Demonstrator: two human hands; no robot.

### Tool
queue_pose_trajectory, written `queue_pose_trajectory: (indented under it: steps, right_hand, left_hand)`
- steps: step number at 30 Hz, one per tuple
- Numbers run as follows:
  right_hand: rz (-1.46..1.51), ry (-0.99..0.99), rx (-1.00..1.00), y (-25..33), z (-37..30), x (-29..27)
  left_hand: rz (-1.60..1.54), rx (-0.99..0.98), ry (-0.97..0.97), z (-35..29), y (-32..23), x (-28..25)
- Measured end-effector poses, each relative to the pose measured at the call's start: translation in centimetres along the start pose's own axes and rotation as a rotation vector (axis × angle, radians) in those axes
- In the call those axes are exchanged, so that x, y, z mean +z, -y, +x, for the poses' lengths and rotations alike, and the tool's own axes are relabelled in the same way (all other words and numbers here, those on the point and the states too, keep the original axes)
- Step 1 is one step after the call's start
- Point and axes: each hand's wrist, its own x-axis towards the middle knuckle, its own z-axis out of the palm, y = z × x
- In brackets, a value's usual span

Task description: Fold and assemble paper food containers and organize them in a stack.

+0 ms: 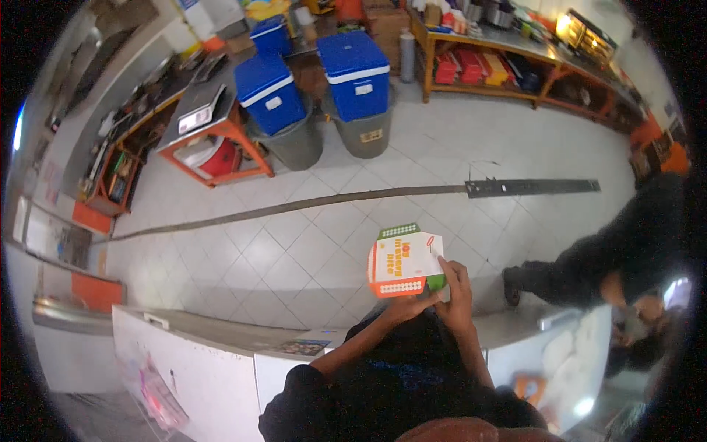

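In front of my body, above the tiled floor, I hold a small cardboard food box [412,254] in white, orange and green. Its white face, with yellow and orange print, is turned up, and flaps with rows of white dots stick out at two sides. My left hand [406,306] grips the near edge from below, its fingers partly hidden by the cardboard. At the near right corner my right hand [456,298] is closed on the same box, beside a green flap. Whether the box is fully folded I cannot tell.
Blue coolers [356,74] rest on grey bins [366,136] ahead. A scale [202,110] stands on an orange-legged table to the left. A wooden-framed counter [493,48] runs far right. White cabinets [184,368] flank me. A person in dark clothes [626,236] is at right.
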Motion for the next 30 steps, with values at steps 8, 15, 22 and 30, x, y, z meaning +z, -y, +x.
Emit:
queue_pose_trajectory:
  steps: [8,15,22,30]
  right_hand:
    - [0.449,-0.113,0.335,-1.3,0.2,1.6]
    - [0.174,-0.206,-0.042,-0.3,2.2,1.2]
    - [0.439,-0.157,0.369,0.5,2.5,0.3]
    - [0.269,-0.272,0.013,2.0,1.7,1.5]
  left_hand:
    - [-0.199,-0.173,-0.276,1.4,-2.6,-1.5]
    - [-0.832,-0.321,-0.438,2.0,-5.3,-1.0]
    - [0.423,0.176,-0.324,1.3,-1.9,-2.7]
    - [0.178,0.121,-0.266,0.4,-1.3,-1.6]
